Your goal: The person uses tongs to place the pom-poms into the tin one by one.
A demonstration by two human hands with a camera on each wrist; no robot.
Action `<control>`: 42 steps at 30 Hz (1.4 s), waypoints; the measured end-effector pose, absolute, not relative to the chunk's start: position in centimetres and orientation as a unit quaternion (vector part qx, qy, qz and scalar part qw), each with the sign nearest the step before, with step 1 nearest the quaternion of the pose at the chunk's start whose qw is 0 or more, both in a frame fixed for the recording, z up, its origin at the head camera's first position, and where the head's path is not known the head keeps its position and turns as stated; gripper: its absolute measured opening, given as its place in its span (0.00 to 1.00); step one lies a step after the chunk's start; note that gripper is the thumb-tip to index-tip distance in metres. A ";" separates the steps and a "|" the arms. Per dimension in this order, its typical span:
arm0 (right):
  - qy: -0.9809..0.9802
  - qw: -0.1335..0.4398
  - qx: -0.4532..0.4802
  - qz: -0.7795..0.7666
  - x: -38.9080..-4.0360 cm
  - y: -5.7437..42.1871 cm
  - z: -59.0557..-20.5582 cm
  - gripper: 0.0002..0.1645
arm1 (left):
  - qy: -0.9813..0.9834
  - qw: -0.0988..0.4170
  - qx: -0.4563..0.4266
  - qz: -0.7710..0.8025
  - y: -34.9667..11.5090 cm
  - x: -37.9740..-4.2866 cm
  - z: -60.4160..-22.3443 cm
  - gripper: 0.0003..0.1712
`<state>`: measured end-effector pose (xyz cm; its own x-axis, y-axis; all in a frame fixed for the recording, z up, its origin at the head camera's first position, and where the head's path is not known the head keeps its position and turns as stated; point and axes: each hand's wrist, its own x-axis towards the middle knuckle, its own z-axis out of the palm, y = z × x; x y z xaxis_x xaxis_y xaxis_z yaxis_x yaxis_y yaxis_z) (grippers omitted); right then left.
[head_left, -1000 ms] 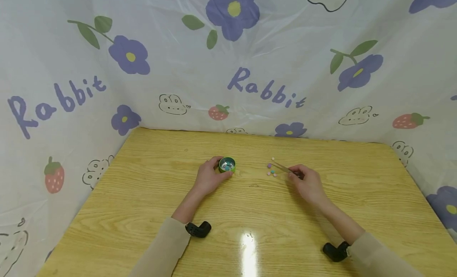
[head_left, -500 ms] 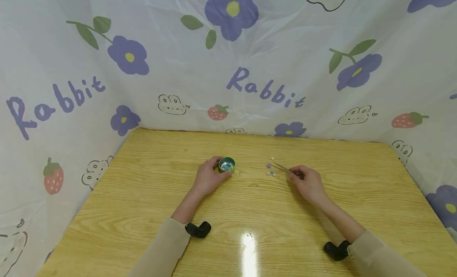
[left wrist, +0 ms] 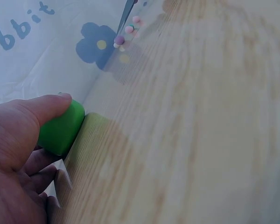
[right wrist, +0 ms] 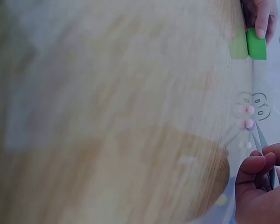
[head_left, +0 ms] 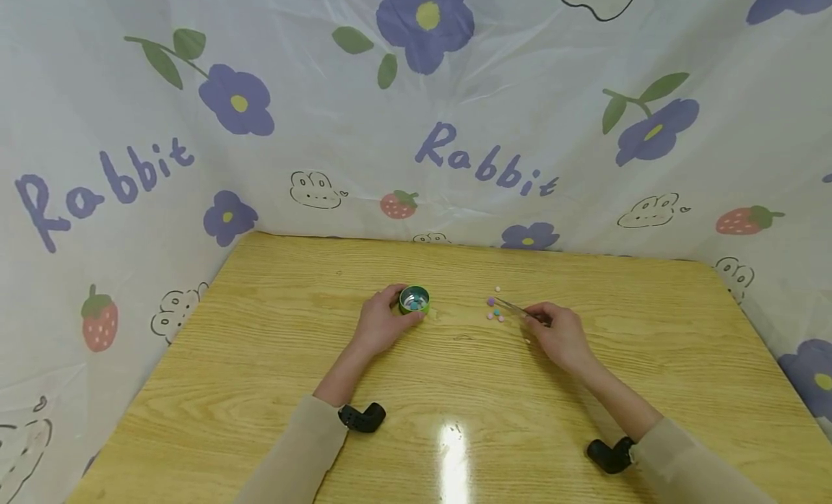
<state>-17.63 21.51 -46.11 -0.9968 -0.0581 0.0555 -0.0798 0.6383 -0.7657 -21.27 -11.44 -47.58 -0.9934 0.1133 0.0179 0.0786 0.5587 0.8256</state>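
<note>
On the left, my left hand (head_left: 379, 321) holds a small round green tin (left wrist: 63, 128) upright on the table, thumb on the near side. Inside the tin lie several small balls, some of them blue (head_left: 414, 305). Tweezers (head_left: 512, 307) are pinched between the thumb and fingers of my right hand (head_left: 560, 336). Their tips are at a purple ball (head_left: 490, 302); whether they grip it I cannot tell. Around it lie a whitish ball (head_left: 497, 289), a blue ball (head_left: 497, 313) and two pink balls (head_left: 490, 316).
Beneath everything is a wood-grain table (head_left: 416, 388). A white cloth (head_left: 364, 128) printed with flowers, rabbits and strawberries rises behind it and along the sides. Black wrist devices (head_left: 362, 417) sit at both sleeve cuffs.
The tweezers' tips have shifted slightly from near the whitish ball toward the purple one. My left hand and the tin have stayed in place.
</note>
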 end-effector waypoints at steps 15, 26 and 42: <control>-0.909 0.022 0.041 0.415 -17.9 21.3 -46.3 0.11 | 0.882 0.015 0.057 0.467 -11.3 -21.3 -47.6 0.39; -0.910 0.035 0.047 0.409 -17.8 21.3 -46.4 0.10 | 0.882 0.015 0.057 0.468 -11.4 -21.2 -47.6 0.39; -0.904 0.041 0.059 0.422 -17.6 20.7 -45.3 0.11 | 0.886 0.012 0.056 0.460 -11.5 -21.3 -47.7 0.39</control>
<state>-17.56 20.67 -45.33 -0.9896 -0.0718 0.1243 -0.1414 0.6376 -0.7573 -21.35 -11.47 -47.73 -0.9935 0.1099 0.0300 0.0878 0.5711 0.8162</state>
